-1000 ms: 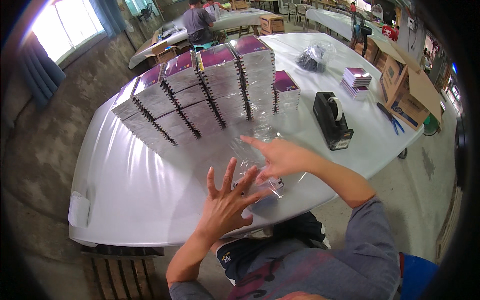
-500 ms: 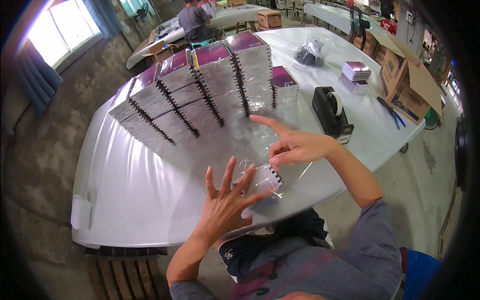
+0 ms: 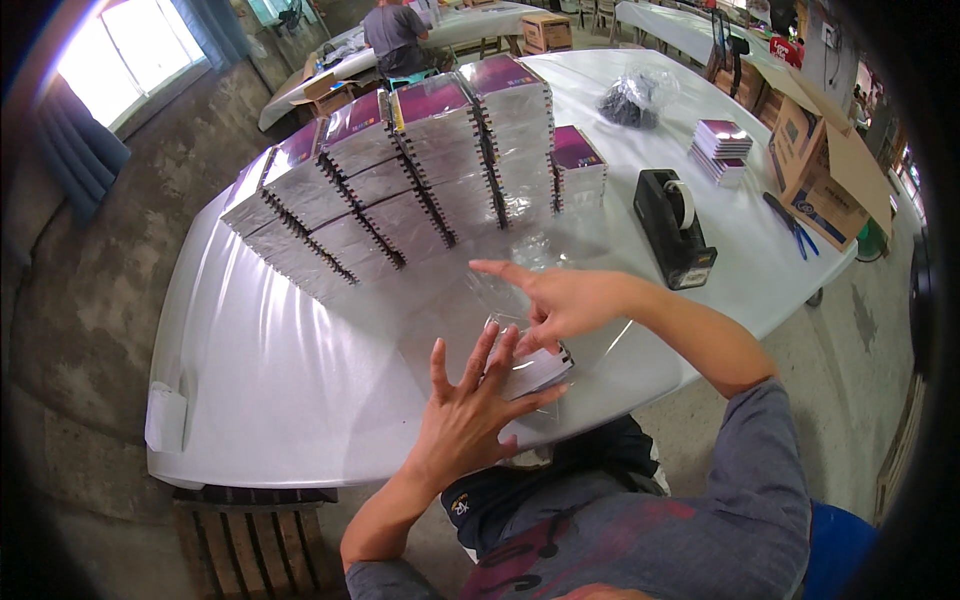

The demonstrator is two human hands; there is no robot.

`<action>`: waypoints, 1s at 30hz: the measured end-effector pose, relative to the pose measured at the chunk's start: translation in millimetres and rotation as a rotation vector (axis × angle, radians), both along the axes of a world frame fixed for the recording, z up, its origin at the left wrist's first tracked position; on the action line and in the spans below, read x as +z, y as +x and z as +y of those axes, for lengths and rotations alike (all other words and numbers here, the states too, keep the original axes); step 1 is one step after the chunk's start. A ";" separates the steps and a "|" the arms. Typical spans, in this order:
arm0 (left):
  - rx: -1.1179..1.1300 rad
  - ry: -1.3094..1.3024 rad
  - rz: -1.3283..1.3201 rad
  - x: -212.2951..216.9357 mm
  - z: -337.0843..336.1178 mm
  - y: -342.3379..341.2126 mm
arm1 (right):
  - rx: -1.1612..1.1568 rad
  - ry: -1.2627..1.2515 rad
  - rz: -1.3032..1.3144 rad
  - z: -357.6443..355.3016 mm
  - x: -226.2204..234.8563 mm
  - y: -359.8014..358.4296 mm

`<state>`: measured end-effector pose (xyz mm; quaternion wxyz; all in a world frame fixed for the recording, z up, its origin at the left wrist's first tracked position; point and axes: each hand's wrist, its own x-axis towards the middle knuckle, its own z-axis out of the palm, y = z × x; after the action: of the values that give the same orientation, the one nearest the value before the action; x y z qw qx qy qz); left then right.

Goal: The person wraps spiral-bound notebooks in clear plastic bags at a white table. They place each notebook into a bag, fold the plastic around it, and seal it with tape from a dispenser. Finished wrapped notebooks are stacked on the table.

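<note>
Notebook with a black toothed binding lies left of the tape dispenser and nearer the person, with clear film about it. The left hand rests on it with fingers spread, probably to stop book and film from sliding. The right hand reaches over it, index finger stretched out and the others curled, perhaps to guide the film; whether it pinches any, I cannot tell. Tall stacks of books stand left of the dispenser and beyond it, packed side by side, seemingly so they prop one another and leave the near tabletop for handwork. Pliers lie right of the dispenser, apparently kept handy, and a cardboard box sits farther right, its flaps spread, which leaves the inside reachable.
</note>
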<state>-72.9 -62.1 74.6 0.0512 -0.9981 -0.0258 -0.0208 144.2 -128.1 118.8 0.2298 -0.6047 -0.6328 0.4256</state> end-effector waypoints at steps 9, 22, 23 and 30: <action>0.041 -0.051 0.009 1.8 -1.4 -1.9 | -0.140 0.109 -0.662 -9.6 6.1 2.2; 0.025 -0.088 0.019 7.2 -2.9 -1.1 | 0.014 0.039 0.090 -6.6 2.2 -3.0; 0.023 -0.096 0.019 6.5 -2.9 -1.4 | 0.012 0.034 0.084 -4.2 0.5 -4.9; 0.039 -0.113 0.032 4.9 -4.2 -2.5 | -0.100 0.153 -0.611 2.5 -5.8 -18.9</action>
<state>-75.5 -66.3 79.5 -0.0043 -0.9989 -0.0456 -0.0024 125.3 -125.6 112.9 0.0946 -0.7160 -0.6720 0.1637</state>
